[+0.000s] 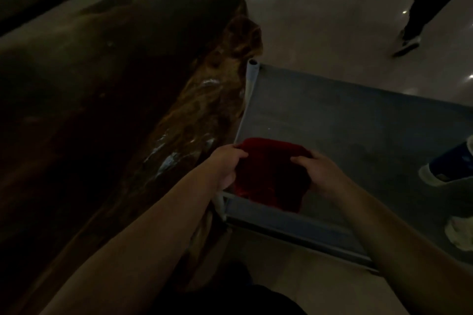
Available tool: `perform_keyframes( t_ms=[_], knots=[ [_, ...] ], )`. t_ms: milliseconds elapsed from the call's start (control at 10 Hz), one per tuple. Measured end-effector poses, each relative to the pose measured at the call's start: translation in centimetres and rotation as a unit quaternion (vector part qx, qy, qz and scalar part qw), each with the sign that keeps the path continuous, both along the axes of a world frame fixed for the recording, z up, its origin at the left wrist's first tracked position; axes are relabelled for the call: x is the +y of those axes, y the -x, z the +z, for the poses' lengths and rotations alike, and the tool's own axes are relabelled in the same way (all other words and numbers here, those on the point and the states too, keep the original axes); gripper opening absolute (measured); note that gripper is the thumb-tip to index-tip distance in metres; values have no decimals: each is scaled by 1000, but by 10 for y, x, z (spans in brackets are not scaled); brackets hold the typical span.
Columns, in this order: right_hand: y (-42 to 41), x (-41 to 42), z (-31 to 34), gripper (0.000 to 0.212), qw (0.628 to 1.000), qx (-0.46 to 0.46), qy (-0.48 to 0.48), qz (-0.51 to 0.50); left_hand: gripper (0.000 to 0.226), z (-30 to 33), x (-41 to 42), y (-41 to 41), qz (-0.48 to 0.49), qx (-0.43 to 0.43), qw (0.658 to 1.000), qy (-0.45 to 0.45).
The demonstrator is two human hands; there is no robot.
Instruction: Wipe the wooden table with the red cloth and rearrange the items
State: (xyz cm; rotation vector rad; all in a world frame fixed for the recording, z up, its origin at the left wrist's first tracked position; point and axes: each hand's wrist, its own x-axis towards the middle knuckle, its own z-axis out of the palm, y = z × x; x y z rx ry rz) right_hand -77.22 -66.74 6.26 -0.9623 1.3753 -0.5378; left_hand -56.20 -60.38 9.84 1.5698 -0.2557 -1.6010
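Note:
The scene is dim. A red cloth [268,174] hangs between my two hands above the near left corner of a grey fabric shelf. My left hand [226,163] pinches its left edge and my right hand [322,174] grips its right edge. The dark wooden table [107,89], a rough slab with a gnarled glossy edge, fills the left of the view. Its top looks bare where I can see it.
The grey shelf [358,120] with a pale tube frame stands right of the table. A blue and white container [450,163] and a pale crumpled item [460,235] lie at its right edge. Another person's leg and shoe [409,41] are on the shiny floor at the far right.

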Motion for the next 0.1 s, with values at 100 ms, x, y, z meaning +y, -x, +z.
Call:
perform_keyframes(
  t_ms=[100],
  knots=[
    [5,-11,-10,28,979,172,66,82,39,-9,-12,5,-30,-53,998,-15]
  ],
)
